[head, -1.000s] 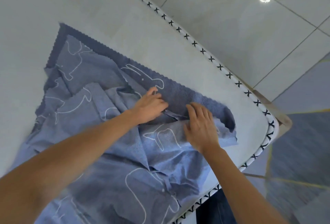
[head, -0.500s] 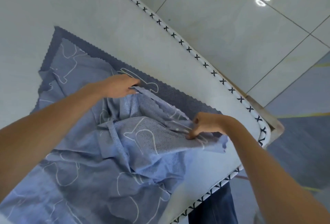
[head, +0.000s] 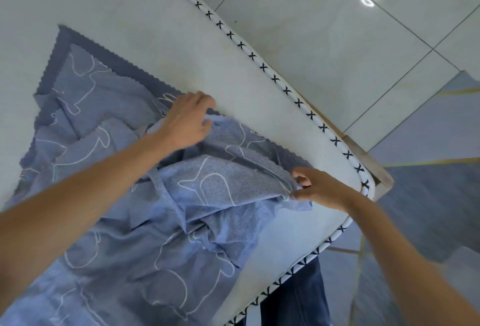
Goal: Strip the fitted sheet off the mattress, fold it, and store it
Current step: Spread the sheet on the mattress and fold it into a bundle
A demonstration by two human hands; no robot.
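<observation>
The blue sheet (head: 145, 222), printed with white animal outlines and edged with a darker scalloped border, lies crumpled on the bare pale mattress (head: 155, 27) near its corner. My left hand (head: 185, 120) grips a fold of the sheet at its far edge. My right hand (head: 318, 188) pinches the sheet's edge closer to the mattress corner. The stretch of cloth between the two hands is lifted slightly and pulled taut. The rest of the sheet lies bunched under my forearms.
The mattress has white piping with dark cross stitches (head: 275, 79) along its edge. A wooden bed-frame corner (head: 376, 167) sticks out beyond it. Grey floor tiles (head: 324, 27) and a blue-grey rug (head: 428, 170) lie to the right. My jeans-clad leg (head: 293, 299) stands by the mattress.
Both hands went from lying close together on the sheet to gripping its edge. They have moved apart, the left toward the far side, the right toward the corner, stretching the fold.
</observation>
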